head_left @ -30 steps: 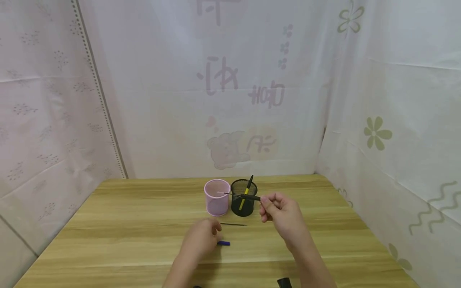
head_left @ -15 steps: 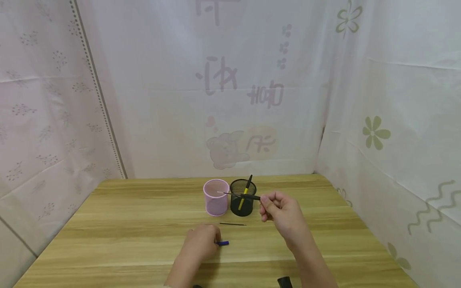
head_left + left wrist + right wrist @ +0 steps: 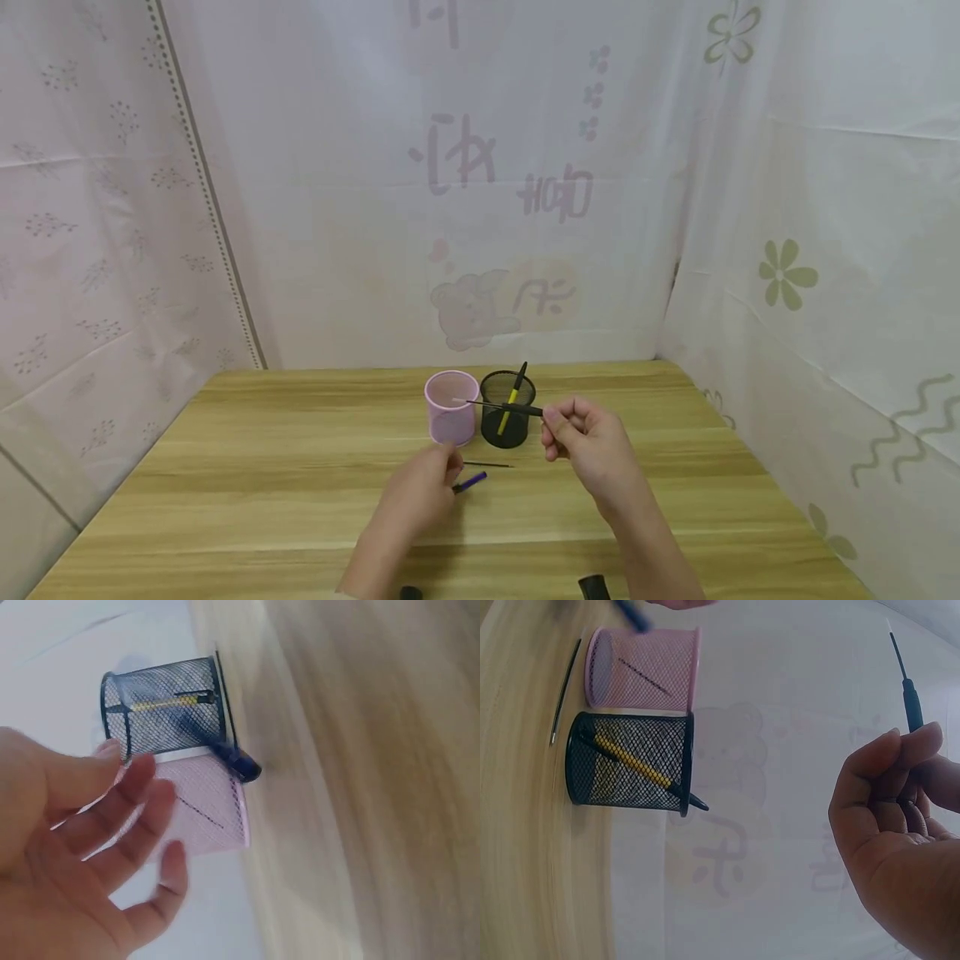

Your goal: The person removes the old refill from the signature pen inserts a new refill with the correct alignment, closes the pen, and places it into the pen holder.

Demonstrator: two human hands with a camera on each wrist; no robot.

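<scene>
My right hand (image 3: pixel 588 442) pinches a black pen grip (image 3: pixel 525 410) between thumb and fingers, with a thin dark refill (image 3: pixel 897 654) sticking out leftward to a pale end. It is held up in front of the two pen holders. My left hand (image 3: pixel 420 492) is low over the table with a dark blue pen (image 3: pixel 474 480) slanting out from its fingers, far end up and right. In the left wrist view that pen is motion-blurred, and its contact with the fingertips is hidden. A separate thin dark refill (image 3: pixel 489 464) lies on the table just beyond it.
A pink mesh pen holder (image 3: pixel 452 429) and a black mesh pen holder (image 3: pixel 495 433) stand side by side towards the back. The black one contains a yellow and black pen (image 3: pixel 517 387). Two black objects, one small (image 3: pixel 410 592) and one longer (image 3: pixel 593 587), show at the front edge.
My left hand has moved slightly forward, and the blue pen has gone from lying nearly level to a raised slant. My right hand stays where it was.
</scene>
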